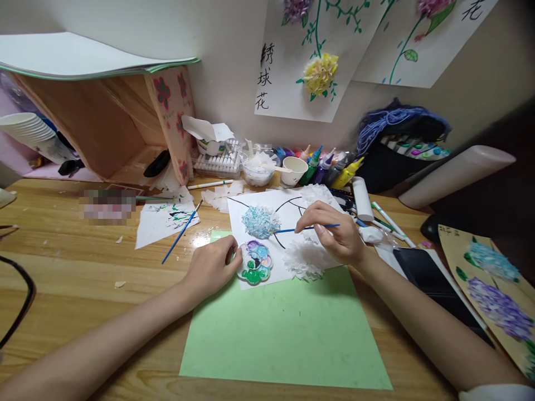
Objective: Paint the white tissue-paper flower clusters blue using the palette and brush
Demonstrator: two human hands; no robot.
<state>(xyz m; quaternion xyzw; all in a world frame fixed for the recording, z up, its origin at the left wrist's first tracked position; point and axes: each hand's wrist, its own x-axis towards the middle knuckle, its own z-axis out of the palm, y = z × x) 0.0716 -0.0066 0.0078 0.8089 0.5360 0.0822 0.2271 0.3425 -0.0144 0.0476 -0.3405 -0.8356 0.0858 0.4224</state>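
My right hand [334,231] is closed around a thin blue paintbrush [286,230], its tip touching the lower edge of a light-blue flower of crumpled paper petals [259,220]. This flower sits on a white sheet [249,279] with black stem lines. A white petal flower [305,258] lies below my right hand, and another [316,195] is beyond it, partly covered. With curled fingers, my left hand [214,262] grips the left rim of a flower-shaped paint palette [256,273] holding green, purple and blue paint.
Green paper [284,334] lies under the white sheet. A second paintbrush [181,231] rests near a paint-smeared paper [154,225]. Behind are a paper cup [293,171], a bowl of white scraps [258,172] and paint bottles [324,166]. A dark phone-like slab [434,278] lies right.
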